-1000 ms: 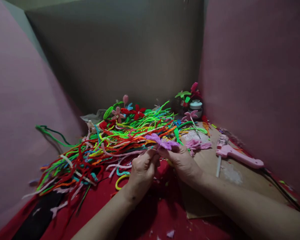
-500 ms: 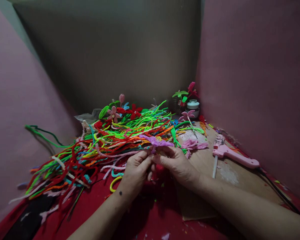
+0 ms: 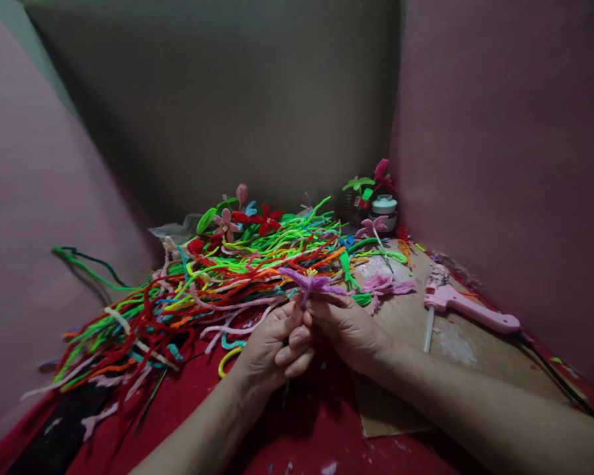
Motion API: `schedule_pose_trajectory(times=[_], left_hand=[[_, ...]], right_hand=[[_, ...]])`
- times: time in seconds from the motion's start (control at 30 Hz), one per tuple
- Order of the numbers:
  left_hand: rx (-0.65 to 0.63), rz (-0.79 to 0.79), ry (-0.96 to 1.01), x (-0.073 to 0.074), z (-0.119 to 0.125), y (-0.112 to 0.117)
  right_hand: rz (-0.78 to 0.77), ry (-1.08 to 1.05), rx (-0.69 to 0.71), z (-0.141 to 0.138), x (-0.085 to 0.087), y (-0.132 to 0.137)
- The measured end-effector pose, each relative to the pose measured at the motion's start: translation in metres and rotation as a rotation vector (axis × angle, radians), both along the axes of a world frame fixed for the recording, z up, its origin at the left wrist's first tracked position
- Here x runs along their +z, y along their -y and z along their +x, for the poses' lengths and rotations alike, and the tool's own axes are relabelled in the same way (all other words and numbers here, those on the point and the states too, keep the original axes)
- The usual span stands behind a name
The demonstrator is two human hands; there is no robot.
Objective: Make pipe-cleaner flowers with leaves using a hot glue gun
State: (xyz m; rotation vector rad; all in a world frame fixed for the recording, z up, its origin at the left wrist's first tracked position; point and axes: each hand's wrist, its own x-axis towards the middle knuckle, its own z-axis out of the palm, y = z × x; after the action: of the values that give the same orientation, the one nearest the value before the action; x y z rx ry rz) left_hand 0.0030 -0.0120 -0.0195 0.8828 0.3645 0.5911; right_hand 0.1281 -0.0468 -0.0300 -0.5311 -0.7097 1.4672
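Note:
Between my two hands is a purple pipe-cleaner flower (image 3: 313, 284) with a yellow centre, its petals spread above my fingertips. My left hand (image 3: 277, 340) is closed beneath it, fingers curled around the stem, which is mostly hidden. My right hand (image 3: 349, 326) pinches the flower's base from the other side, thumb and fingers pressed together. A heap of many-coloured pipe cleaners (image 3: 257, 264) lies just behind the flower. Pink pipe-cleaner petals (image 3: 381, 285) rest on the cardboard to the right of my right hand.
A pink glue gun (image 3: 470, 309) with a clear glue stick lies on the cardboard (image 3: 400, 412) at right, its cord running off toward the lower right. Behind stand a white-lidded jar (image 3: 385, 206) and finished flowers (image 3: 268, 220). A yellow scissors-like loop (image 3: 228, 363) lies left on the red cloth.
The purple flower has tilted, so its petals now show more from the side. My left fingers have curled further under it, and my right hand has shifted slightly.

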Motion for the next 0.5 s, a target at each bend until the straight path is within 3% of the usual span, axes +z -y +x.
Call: schedule_pose_trajectory(times=[0.1,0.2,0.27,0.4,0.5], left_hand=[[-0.038,0.008,-0.009,0.001,0.0,0.001],[0.053,0.141,-0.176,0.004,0.004,0.004],[0.194,0.358,-0.341,0.005,0.006,0.006],[0.54,0.957,-0.592,0.001,0.007,0.01],[0.647,1.185,-0.677,-0.004,0.006,0.01]], right_hand=[[-0.028,-0.03,-0.015,0.0,0.002,0.002],[-0.018,-0.038,-0.042,0.002,0.003,0.001],[-0.016,-0.03,-0.058,0.003,0.002,0.0],[0.01,0.0,-0.112,0.001,0.001,0.0],[0.017,0.016,-0.112,-0.001,0.0,0.001]])
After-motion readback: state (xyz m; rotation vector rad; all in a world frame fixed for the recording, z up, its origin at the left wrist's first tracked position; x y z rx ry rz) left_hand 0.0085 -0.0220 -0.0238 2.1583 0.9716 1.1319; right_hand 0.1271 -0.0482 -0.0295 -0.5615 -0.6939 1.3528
